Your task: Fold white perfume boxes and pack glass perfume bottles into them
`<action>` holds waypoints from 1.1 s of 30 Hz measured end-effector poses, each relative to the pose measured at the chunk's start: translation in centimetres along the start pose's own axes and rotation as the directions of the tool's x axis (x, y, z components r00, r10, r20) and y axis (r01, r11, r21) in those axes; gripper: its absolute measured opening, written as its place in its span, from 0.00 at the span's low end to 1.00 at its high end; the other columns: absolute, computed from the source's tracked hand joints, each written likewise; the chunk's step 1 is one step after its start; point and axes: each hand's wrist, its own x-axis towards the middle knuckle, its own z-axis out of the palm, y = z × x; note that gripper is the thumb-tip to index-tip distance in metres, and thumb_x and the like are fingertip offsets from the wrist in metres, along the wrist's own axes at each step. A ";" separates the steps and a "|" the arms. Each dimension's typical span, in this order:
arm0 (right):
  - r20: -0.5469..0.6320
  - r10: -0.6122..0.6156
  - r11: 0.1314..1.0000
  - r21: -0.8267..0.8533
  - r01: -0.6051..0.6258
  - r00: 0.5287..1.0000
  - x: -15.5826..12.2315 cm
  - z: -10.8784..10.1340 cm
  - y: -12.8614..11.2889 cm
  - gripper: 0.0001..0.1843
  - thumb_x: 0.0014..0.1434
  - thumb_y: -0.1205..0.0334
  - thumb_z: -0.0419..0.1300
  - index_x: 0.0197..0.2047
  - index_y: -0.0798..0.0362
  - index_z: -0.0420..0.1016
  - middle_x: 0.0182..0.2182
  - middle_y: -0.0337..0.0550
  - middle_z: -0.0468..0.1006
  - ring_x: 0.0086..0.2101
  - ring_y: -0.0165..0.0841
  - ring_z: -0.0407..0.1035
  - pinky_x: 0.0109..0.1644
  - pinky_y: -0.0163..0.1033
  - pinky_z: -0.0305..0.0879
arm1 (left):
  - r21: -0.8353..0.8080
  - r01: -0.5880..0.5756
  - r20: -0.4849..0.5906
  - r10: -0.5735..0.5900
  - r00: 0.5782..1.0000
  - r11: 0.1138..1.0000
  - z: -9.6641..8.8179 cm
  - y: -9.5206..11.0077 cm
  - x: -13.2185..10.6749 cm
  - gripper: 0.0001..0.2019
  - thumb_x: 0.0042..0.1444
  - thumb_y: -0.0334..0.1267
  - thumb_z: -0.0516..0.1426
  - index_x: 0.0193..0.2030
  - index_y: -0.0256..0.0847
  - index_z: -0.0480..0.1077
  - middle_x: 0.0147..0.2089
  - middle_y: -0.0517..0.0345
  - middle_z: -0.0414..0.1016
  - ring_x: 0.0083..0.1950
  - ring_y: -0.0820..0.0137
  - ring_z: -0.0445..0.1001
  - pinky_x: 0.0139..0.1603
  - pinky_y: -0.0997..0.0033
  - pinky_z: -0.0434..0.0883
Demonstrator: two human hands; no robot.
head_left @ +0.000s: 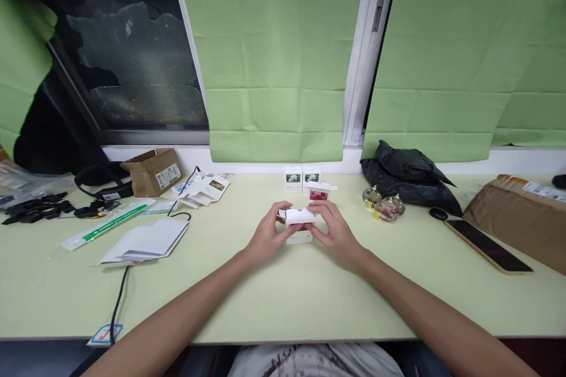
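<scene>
A: Well, where were the hands at that moment?

B: Both forearms reached out over the desk (283, 300), and the hands met near its middle. The left hand (267, 237) was curled on the left side of a small white box (299, 238), with the thumb up by the top flap. The right hand (335, 234) was closed on the right side, its fingers bent over the top edge. Neither hand was open; together they pinched the box between them.

A: And the box itself?

B: It was low over the desk, between the two hands. I could not tell if its bottom touched the surface. The flap on top looked half raised, and something red seemed to show under it.

A: Which step was that, in your opinion?

B: I judged it was the work on the top flap. The next move would call for one hand to keep the box steady while a thumb guides the tab, and gently, because thin card bends easily.

A: What lay farther away?

B: Just behind was an open box with a red picture (319, 194), then two closed boxes (302, 179) side by side near the wall. To the right lay some glass bottles (384, 207) beside a black bag (407, 179).
</scene>
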 end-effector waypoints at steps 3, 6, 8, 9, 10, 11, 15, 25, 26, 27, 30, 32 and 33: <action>0.005 0.003 1.000 0.008 -0.004 1.000 0.0 0.1 0.1 0.19 0.70 0.63 0.59 0.62 0.43 0.67 0.58 0.49 0.72 0.62 0.45 0.66 0.64 0.57 0.68 | 0.051 -0.084 -0.030 0.086 0.996 0.995 -0.1 -0.1 0.0 0.18 0.66 0.39 0.62 0.60 0.49 0.64 0.58 0.53 0.71 0.56 0.63 0.74 0.54 0.62 0.72; 0.008 -0.003 1.000 0.012 0.003 1.000 0.0 0.2 0.2 0.18 0.69 0.63 0.59 0.61 0.43 0.68 0.57 0.49 0.72 0.61 0.45 0.67 0.64 0.57 0.68 | 0.107 -0.174 -0.048 0.180 0.982 0.979 -0.2 -0.1 0.1 0.17 0.66 0.36 0.61 0.59 0.48 0.65 0.56 0.51 0.70 0.56 0.62 0.73 0.54 0.60 0.72; 0.009 -0.007 1.000 0.014 0.006 1.000 0.0 0.2 0.3 0.18 0.69 0.64 0.59 0.60 0.43 0.68 0.57 0.49 0.72 0.61 0.45 0.67 0.64 0.57 0.68 | 0.134 -0.219 -0.047 0.227 0.973 0.966 -0.3 0.0 0.1 0.16 0.66 0.34 0.60 0.59 0.48 0.66 0.56 0.50 0.69 0.57 0.61 0.72 0.56 0.58 0.72; 0.010 -0.008 1.000 0.014 0.008 1.000 0.0 0.3 0.4 0.18 0.69 0.64 0.59 0.60 0.44 0.68 0.57 0.50 0.72 0.61 0.45 0.67 0.64 0.57 0.68 | 0.141 -0.235 -0.041 0.242 0.969 0.962 -0.3 0.1 0.1 0.15 0.66 0.34 0.60 0.59 0.48 0.67 0.56 0.50 0.69 0.57 0.61 0.72 0.56 0.57 0.72; 0.010 -0.010 1.000 0.014 0.010 1.000 -0.1 0.3 0.4 0.18 0.69 0.64 0.59 0.60 0.44 0.68 0.58 0.50 0.72 0.61 0.45 0.67 0.64 0.57 0.68 | 0.145 -0.246 -0.033 0.253 0.967 0.958 -0.3 0.1 0.1 0.15 0.67 0.34 0.59 0.58 0.48 0.67 0.56 0.50 0.69 0.57 0.61 0.72 0.57 0.57 0.72; 0.011 -0.011 1.000 0.014 0.011 1.000 -0.1 0.3 0.4 0.18 0.69 0.64 0.59 0.60 0.44 0.68 0.58 0.50 0.72 0.61 0.45 0.66 0.64 0.57 0.67 | 0.147 -0.251 -0.026 0.257 0.966 0.957 -0.3 0.2 0.1 0.14 0.67 0.34 0.59 0.58 0.48 0.68 0.56 0.50 0.69 0.57 0.61 0.72 0.57 0.56 0.72; 0.026 -0.001 1.000 0.014 0.001 1.000 -0.1 0.2 0.4 0.17 0.70 0.64 0.59 0.60 0.44 0.68 0.58 0.50 0.71 0.61 0.45 0.66 0.64 0.57 0.68 | 0.151 -0.216 -0.033 0.224 0.974 0.965 -0.3 0.3 0.0 0.15 0.67 0.36 0.59 0.59 0.48 0.65 0.56 0.49 0.68 0.57 0.60 0.71 0.56 0.57 0.71; 0.038 0.019 0.999 0.030 -0.020 0.999 -0.1 0.0 0.2 0.14 0.70 0.64 0.58 0.58 0.44 0.69 0.58 0.50 0.70 0.61 0.44 0.66 0.64 0.55 0.68 | 0.058 -0.101 -0.127 0.108 0.986 0.993 0.3 -0.8 -0.2 0.26 0.63 0.40 0.64 0.59 0.49 0.52 0.61 0.49 0.63 0.54 0.63 0.70 0.54 0.58 0.71; 0.040 0.021 0.999 0.032 -0.023 0.999 -0.1 0.0 0.1 0.14 0.70 0.64 0.58 0.58 0.44 0.69 0.58 0.50 0.70 0.61 0.44 0.66 0.64 0.55 0.68 | 0.045 -0.095 -0.139 0.100 0.985 0.994 0.4 -0.9 -0.2 0.27 0.62 0.40 0.65 0.58 0.49 0.52 0.61 0.49 0.62 0.54 0.63 0.70 0.53 0.58 0.72; 0.042 0.023 0.999 0.034 -0.025 0.999 -0.1 -0.1 0.1 0.14 0.70 0.64 0.58 0.57 0.44 0.69 0.58 0.50 0.70 0.61 0.44 0.66 0.64 0.55 0.68 | 0.034 -0.088 -0.143 0.092 0.985 0.996 0.4 -0.9 -0.2 0.27 0.62 0.40 0.65 0.57 0.49 0.51 0.61 0.49 0.62 0.53 0.63 0.70 0.52 0.59 0.72; 0.046 0.023 0.999 0.035 -0.025 0.999 0.0 -0.2 0.0 0.12 0.71 0.63 0.58 0.57 0.44 0.69 0.58 0.50 0.70 0.61 0.44 0.66 0.63 0.54 0.68 | 0.009 -0.063 -0.141 0.064 0.988 0.998 0.5 -1.0 -0.1 0.25 0.62 0.42 0.65 0.54 0.48 0.51 0.58 0.51 0.62 0.51 0.65 0.70 0.49 0.61 0.73; 0.044 0.020 0.999 0.032 -0.021 0.999 0.0 -0.2 0.0 0.12 0.71 0.63 0.58 0.56 0.44 0.69 0.58 0.50 0.70 0.60 0.44 0.67 0.63 0.54 0.69 | 0.013 -0.053 -0.140 0.054 0.989 0.998 0.4 -1.1 -0.1 0.25 0.62 0.42 0.65 0.52 0.48 0.51 0.57 0.52 0.62 0.50 0.66 0.70 0.49 0.61 0.73; 0.045 0.019 0.999 0.031 -0.020 0.999 0.0 -0.2 0.0 0.12 0.71 0.63 0.57 0.57 0.44 0.69 0.58 0.50 0.70 0.60 0.44 0.67 0.63 0.55 0.69 | 0.020 -0.056 -0.140 0.059 0.988 0.998 0.4 -1.1 0.0 0.24 0.62 0.42 0.65 0.51 0.48 0.51 0.57 0.52 0.62 0.50 0.66 0.70 0.49 0.61 0.73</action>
